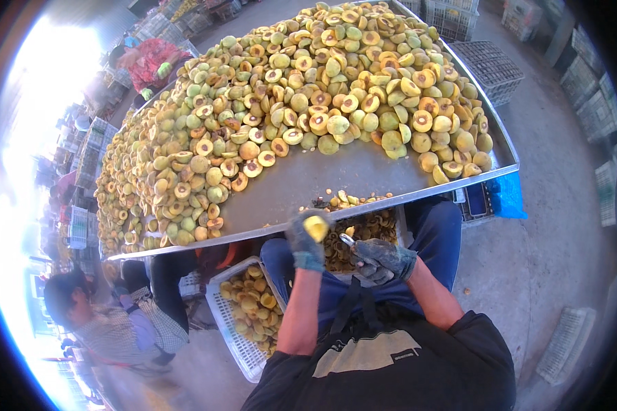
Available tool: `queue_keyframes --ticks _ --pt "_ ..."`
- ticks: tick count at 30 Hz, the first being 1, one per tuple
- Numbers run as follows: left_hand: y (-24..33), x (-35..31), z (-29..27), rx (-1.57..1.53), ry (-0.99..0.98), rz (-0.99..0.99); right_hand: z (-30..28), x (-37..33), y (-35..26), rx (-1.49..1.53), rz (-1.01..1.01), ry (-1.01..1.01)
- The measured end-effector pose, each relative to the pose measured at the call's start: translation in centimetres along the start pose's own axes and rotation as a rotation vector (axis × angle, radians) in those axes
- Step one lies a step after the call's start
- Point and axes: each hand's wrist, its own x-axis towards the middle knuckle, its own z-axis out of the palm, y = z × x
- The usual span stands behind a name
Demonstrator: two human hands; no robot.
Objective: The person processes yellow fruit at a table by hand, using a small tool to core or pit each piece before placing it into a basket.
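Tray (308, 181) at twelve o'clock, I see left hand (301, 240) pinching a fruit half (316, 228), probably slick, best rim-held, and right hand (384, 261) clasping a tool (347, 239).

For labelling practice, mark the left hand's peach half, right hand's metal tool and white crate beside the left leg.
Peach half (316, 228): head view, yellow surface.
Metal tool (347, 239): head view, shiny end.
White crate (231, 337): head view, left wall.

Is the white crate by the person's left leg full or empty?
Well filled, not empty: halved yellow fruit lies piled inside the white crate.
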Motion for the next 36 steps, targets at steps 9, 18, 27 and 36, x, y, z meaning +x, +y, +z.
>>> queue_keyframes --ticks 9,18,27,36 --pt "16.3 -1.7 -23.7 2.275 -0.007 0.369 -0.5 1.8 0.0 -0.397 -0.083 0.431" --pt "13.3 3.7 -11.1 1.591 -0.039 0.439 -3.3 4.4 1.4 -0.474 -0.176 0.398" --pt "-3.2 18.7 11.5 1.499 -0.396 0.635 -2.9 2.6 0.2 -0.327 -0.131 0.505" --pt "-6.9 21.9 8.0 0.881 -0.310 0.302 -2.5 2.1 0.8 -0.324 -0.152 0.501"
